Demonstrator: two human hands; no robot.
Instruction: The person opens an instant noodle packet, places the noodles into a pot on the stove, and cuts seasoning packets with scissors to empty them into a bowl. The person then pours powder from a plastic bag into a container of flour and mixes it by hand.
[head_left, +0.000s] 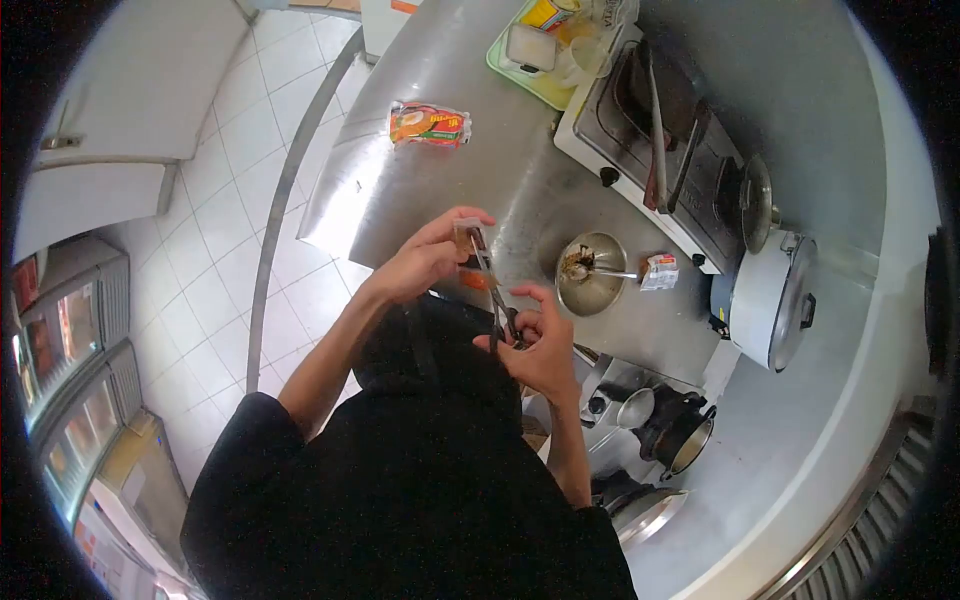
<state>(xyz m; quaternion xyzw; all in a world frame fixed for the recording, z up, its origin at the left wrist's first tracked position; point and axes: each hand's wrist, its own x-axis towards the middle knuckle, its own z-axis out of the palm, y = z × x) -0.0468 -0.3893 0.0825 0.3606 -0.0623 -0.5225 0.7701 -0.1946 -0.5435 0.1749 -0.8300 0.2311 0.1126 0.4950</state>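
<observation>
My left hand (422,258) is closed on a small sachet (470,240) with clear edges and reddish-brown contents, over the front edge of the steel counter. My right hand (540,345) has its fingers in the handles of dark scissors (497,300), whose blades point up at the sachet. Right of the hands, a metal bowl (606,292) holds some dark stuff and a spoon (615,274). The spoon's handle reaches toward a small white and red packet (659,272). A red and yellow noodle packet (430,124) lies farther back on the counter.
A gas stove (610,125) bears a dark pan and tongs (656,150). Beside it are a green tray (497,60) with containers and a large lidded pot (765,298). More burners and a black pot (690,445) stand at the lower right. White floor tiles (230,190) lie left.
</observation>
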